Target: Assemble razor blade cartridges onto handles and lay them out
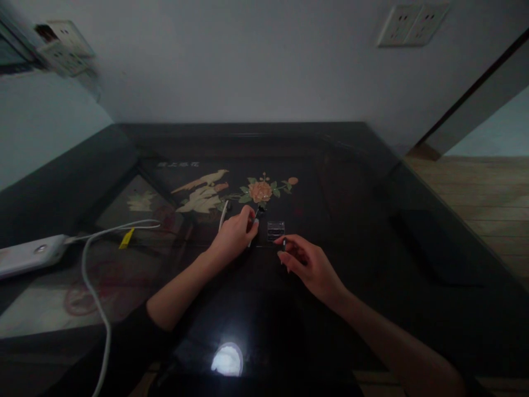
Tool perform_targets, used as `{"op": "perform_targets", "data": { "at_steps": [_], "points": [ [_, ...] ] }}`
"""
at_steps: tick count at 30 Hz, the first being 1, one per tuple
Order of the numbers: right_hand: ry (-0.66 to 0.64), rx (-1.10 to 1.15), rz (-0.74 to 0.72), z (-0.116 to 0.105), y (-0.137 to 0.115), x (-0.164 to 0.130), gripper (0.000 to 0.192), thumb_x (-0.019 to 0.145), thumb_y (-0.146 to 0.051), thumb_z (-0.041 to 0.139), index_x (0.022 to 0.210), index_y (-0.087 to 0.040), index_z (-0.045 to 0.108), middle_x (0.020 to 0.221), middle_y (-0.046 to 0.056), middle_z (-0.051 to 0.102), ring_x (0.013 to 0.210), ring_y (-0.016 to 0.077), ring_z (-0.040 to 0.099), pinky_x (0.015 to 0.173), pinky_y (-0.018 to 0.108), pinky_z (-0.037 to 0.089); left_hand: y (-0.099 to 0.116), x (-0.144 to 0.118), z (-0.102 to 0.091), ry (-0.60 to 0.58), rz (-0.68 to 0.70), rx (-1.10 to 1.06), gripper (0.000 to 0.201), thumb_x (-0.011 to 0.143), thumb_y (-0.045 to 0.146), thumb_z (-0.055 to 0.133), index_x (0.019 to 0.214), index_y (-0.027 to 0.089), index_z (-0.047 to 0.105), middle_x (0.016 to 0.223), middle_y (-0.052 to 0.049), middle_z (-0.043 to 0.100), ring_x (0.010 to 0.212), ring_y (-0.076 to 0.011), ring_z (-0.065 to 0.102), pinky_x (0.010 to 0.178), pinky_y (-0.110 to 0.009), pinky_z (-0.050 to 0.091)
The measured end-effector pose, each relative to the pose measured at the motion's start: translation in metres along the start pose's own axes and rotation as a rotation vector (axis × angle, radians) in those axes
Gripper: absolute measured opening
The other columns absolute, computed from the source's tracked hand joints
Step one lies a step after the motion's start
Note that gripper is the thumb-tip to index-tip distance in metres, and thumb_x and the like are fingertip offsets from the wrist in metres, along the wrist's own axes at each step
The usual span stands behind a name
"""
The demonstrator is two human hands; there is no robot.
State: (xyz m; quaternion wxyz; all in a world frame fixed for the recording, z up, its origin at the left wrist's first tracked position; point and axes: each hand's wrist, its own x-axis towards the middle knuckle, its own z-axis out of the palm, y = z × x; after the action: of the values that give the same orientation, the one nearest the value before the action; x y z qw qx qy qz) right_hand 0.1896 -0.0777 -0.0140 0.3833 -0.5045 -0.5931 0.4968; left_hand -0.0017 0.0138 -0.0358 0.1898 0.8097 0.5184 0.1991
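My left hand (235, 234) is closed in a pinch near the middle of the dark table. A thin light-coloured piece shows at its fingertips, too small to name, and a small dark bit (261, 209) lies just beyond them. Between my hands sits a small clear plastic box (275, 225) with dark lines across it. Right at its near edge, my right hand (308, 263) pinches a tiny dark piece (284, 245) between thumb and forefinger; its kind cannot be made out. A slim white strip (223, 214) sticks out behind my left hand.
A white power bank (35, 255) lies at the left, its white cable (88, 275) running to the front edge with a yellow tag (126, 238). A dark flat object (433, 248) rests at the right. Wall sockets (413, 25) are above the glossy, flower-decorated table (330, 187).
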Motion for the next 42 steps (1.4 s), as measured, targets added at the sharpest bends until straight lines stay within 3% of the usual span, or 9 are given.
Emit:
{"op": "perform_targets", "data": {
  "at_steps": [9,14,17,22,25,30,35,42],
  "points": [
    [-0.007,-0.038,0.026,0.001,0.005,0.003,0.034,0.085,-0.045,0.059,0.104,-0.017,0.061,0.075,0.001,0.059,0.063,0.0129,0.056,0.057,0.025,0.046,-0.003,-0.004,0.0,0.012,0.027,0.117,0.009,0.088,0.023,0.05,0.097,0.02,0.052,0.077,-0.002,0.06,0.074,-0.0212,0.062,0.07,-0.032,0.048],
    [-0.025,-0.036,0.037,0.001,0.009,0.005,0.036,0.085,-0.045,0.06,0.105,-0.015,0.061,0.076,0.002,0.059,0.062,0.0124,0.055,0.057,0.025,0.046,-0.002,-0.01,-0.008,0.063,0.056,0.148,0.011,0.092,0.025,0.048,0.098,0.019,0.054,0.097,-0.007,0.061,0.088,-0.022,0.061,0.079,-0.034,0.049],
    [-0.013,-0.049,0.038,0.001,0.01,0.005,0.036,0.085,-0.044,0.061,0.106,-0.015,0.061,0.077,0.002,0.061,0.063,0.0127,0.056,0.059,0.025,0.047,0.006,-0.018,-0.014,0.155,0.227,0.079,0.011,0.092,0.021,0.048,0.098,0.017,0.057,0.098,-0.008,0.062,0.091,-0.021,0.06,0.083,-0.034,0.05],
    [-0.037,-0.034,0.002,0.002,0.008,0.005,0.034,0.085,-0.046,0.062,0.104,-0.018,0.061,0.075,0.001,0.061,0.064,0.0135,0.055,0.06,0.026,0.047,0.024,-0.038,-0.011,0.162,0.543,-0.083,0.019,0.091,0.016,0.051,0.108,0.018,0.059,0.103,-0.01,0.065,0.097,-0.0197,0.062,0.084,-0.033,0.053],
    [-0.081,-0.024,0.013,0.002,0.006,0.003,0.035,0.084,-0.05,0.062,0.099,-0.018,0.062,0.072,-0.001,0.058,0.062,0.0132,0.052,0.056,0.025,0.044,0.028,-0.045,-0.004,0.167,0.625,-0.085,0.026,0.089,0.014,0.053,0.114,0.018,0.058,0.105,-0.011,0.066,0.097,-0.0205,0.063,0.081,-0.034,0.055],
    [-0.155,-0.007,0.045,0.003,0.004,0.0,0.035,0.084,-0.05,0.063,0.095,-0.017,0.062,0.077,0.001,0.06,0.065,0.0131,0.053,0.057,0.024,0.042,0.026,-0.046,-0.001,0.159,0.679,-0.135,0.014,0.09,0.018,0.057,0.104,0.016,0.061,0.097,-0.01,0.068,0.089,-0.0186,0.065,0.075,-0.03,0.054],
    [-0.19,0.069,0.083,0.003,0.003,0.0,0.037,0.085,-0.053,0.061,0.094,-0.017,0.059,0.07,-0.002,0.054,0.056,0.0101,0.047,0.049,0.022,0.038,0.026,-0.045,-0.003,0.163,0.646,-0.27,0.013,0.09,0.016,0.057,0.102,0.017,0.063,0.097,-0.009,0.07,0.088,-0.0167,0.066,0.076,-0.028,0.054],
    [-0.143,0.152,0.101,0.001,0.004,0.004,0.039,0.091,-0.055,0.048,0.087,-0.017,0.057,0.07,0.0,0.056,0.053,0.0089,0.048,0.048,0.022,0.038,0.036,-0.042,-0.009,0.157,0.319,-0.516,0.009,0.081,0.016,0.07,0.089,0.016,0.066,0.084,-0.004,0.07,0.077,-0.0146,0.066,0.071,-0.025,0.054]
  ]
}}
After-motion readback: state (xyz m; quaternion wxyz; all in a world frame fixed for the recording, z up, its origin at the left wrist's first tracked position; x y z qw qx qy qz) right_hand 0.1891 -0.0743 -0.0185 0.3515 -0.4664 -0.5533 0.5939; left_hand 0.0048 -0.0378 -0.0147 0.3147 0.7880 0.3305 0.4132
